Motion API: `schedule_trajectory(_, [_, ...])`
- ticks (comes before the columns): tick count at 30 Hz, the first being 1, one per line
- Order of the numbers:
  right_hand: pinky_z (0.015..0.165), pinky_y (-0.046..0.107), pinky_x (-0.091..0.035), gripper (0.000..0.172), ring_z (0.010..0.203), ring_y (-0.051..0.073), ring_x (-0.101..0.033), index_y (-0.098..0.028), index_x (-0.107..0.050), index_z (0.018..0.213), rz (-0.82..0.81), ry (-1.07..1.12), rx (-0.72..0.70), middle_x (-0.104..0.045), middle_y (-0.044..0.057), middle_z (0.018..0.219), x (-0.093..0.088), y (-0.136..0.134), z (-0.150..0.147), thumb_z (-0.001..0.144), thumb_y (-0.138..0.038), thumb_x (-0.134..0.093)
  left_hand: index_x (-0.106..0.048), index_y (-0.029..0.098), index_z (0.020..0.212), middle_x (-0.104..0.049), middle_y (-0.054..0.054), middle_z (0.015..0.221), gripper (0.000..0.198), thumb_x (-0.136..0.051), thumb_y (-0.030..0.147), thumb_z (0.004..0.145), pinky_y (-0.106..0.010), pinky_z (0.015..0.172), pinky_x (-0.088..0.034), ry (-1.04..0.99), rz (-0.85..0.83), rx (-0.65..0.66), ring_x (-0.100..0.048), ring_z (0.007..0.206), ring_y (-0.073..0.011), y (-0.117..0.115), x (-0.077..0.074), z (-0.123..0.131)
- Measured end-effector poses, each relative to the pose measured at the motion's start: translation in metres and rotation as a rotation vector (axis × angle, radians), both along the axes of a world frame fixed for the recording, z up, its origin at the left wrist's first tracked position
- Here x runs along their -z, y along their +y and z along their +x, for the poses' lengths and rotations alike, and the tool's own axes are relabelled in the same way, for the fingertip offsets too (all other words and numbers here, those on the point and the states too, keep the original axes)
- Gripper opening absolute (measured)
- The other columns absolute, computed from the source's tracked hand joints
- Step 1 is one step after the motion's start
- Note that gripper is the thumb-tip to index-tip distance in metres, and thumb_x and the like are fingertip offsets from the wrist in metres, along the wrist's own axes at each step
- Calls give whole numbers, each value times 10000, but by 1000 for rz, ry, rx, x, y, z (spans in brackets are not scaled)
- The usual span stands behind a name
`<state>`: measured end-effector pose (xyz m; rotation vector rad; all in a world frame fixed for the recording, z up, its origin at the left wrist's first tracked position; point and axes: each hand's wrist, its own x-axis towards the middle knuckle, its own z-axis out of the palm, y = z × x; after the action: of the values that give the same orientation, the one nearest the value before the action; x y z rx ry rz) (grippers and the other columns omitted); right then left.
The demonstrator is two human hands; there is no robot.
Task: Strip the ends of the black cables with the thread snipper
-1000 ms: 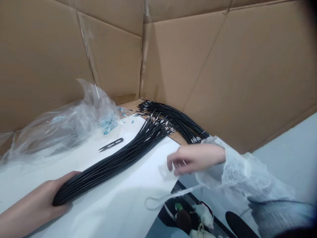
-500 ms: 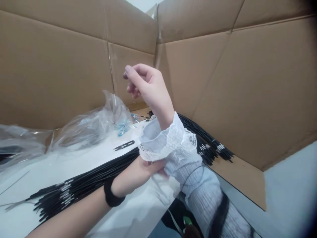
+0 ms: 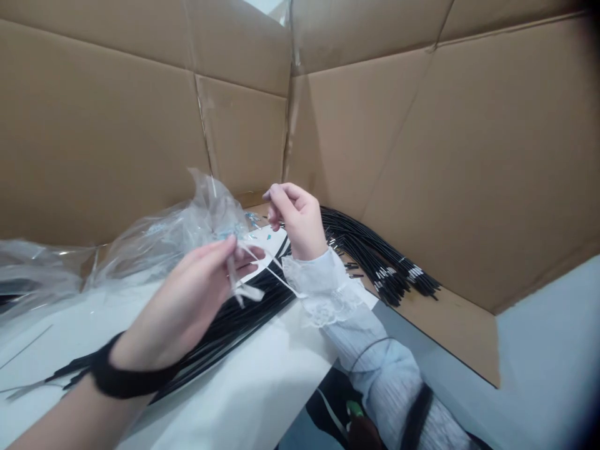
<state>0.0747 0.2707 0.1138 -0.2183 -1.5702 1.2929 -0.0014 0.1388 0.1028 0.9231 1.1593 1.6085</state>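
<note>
My left hand [image 3: 201, 281], with a black band at its wrist, pinches a thin white ribbon [image 3: 274, 272]. One strand runs taut to the lace cuff [image 3: 319, 290] of my right sleeve, while looser ends dangle below the fingers. Just above that cuff, my right hand [image 3: 300, 215] is closed, thumb against the curled index finger, with nothing visible in it. Below both hands lies a bundle of black cables [image 3: 253, 312] on the white tabletop [image 3: 220, 387]. My left forearm and hand cover part of this bundle.
Tall cardboard panels [image 3: 398, 137] wall the back and right. A crumpled clear plastic bag [image 3: 159, 231] with small blue-and-white pieces lies at the back left. More black cable bundles [image 3: 375, 250] with light-marked ends rest on a cardboard strip [image 3: 469, 337] at the right.
My left hand has come away from under my right cuff, moving up and left with the ribbon now in its fingers. My right hand has lowered. The small snips on the table are now hidden.
</note>
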Motion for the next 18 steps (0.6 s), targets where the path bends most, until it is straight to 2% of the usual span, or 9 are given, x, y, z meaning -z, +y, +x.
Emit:
schedule_trajectory(2, [442, 175, -353, 295, 443, 39, -405, -173, -514, 722, -42, 86, 57, -447, -54, 510, 1, -6, -9, 816, -453, -518, -617, 122, 853, -642, -88, 855, 269, -445, 328, 864, -314, 807, -472, -117, 138, -130, -597, 844, -183, 20, 5, 19])
schedule_trajectory(4, [479, 178, -377, 262, 474, 44, -431, -178, -496, 729, -66, 174, 149, -455, -47, 531, -1, -8, -15, 837, -416, -498, -593, 133, 788, -632, -63, 796, 256, -432, 313, 871, -290, 774, -472, -105, 231, -235, -596, 800, -165, 35, 16, 37])
schedule_trajectory(8, [523, 180, -392, 242, 507, 48, -450, -184, -473, 744, -45, 252, 326, -456, -38, 556, -10, 2, -15, 862, -394, -454, -591, 170, 913, -627, -35, 913, 172, -479, 288, 857, -248, 785, -439, 261, 337, -472, -574, 868, -150, 46, 43, 59])
schedule_trajectory(10, [534, 179, -389, 267, 529, 49, -461, -186, -483, 787, 0, 263, 389, -463, -30, 588, -14, 13, -13, 875, -427, -410, -594, 170, 912, -626, -27, 892, 165, -484, 278, 853, -230, 761, -429, 369, 335, -526, -563, 835, -139, 46, 58, 64])
schedule_trajectory(11, [540, 178, -388, 290, 547, 50, -472, -187, -489, 818, 29, 261, 413, -470, -24, 613, -15, 20, -13, 881, -449, -380, -593, 165, 884, -622, -21, 848, 161, -486, 281, 851, -221, 726, -427, 384, 308, -500, -558, 791, -134, 45, 65, 66])
schedule_trajectory(14, [553, 170, -388, 371, 612, 56, -516, -187, -502, 918, 81, 223, 447, -501, -2, 700, -22, 51, -17, 888, -498, -301, -559, 160, 852, -586, -9, 757, 183, -463, 316, 861, -211, 647, -402, 413, 200, -317, -523, 698, -120, 44, 80, 69])
schedule_trajectory(16, [565, 165, -400, 379, 655, 62, -542, -178, -507, 969, 27, 204, 472, -523, 11, 746, -30, 79, -25, 892, -479, -289, -497, 167, 893, -542, 14, 684, 178, -427, 330, 877, -202, 591, -366, 443, 157, -211, -477, 619, -101, 47, 84, 70])
schedule_trajectory(18, [582, 165, -426, 357, 686, 68, -564, -155, -514, 1001, -102, 175, 528, -546, 23, 769, -37, 110, -35, 906, -401, -272, -421, 181, 917, -458, 57, 582, 154, -408, 330, 882, -187, 510, -305, 428, 110, -104, -395, 513, -81, 51, 81, 70])
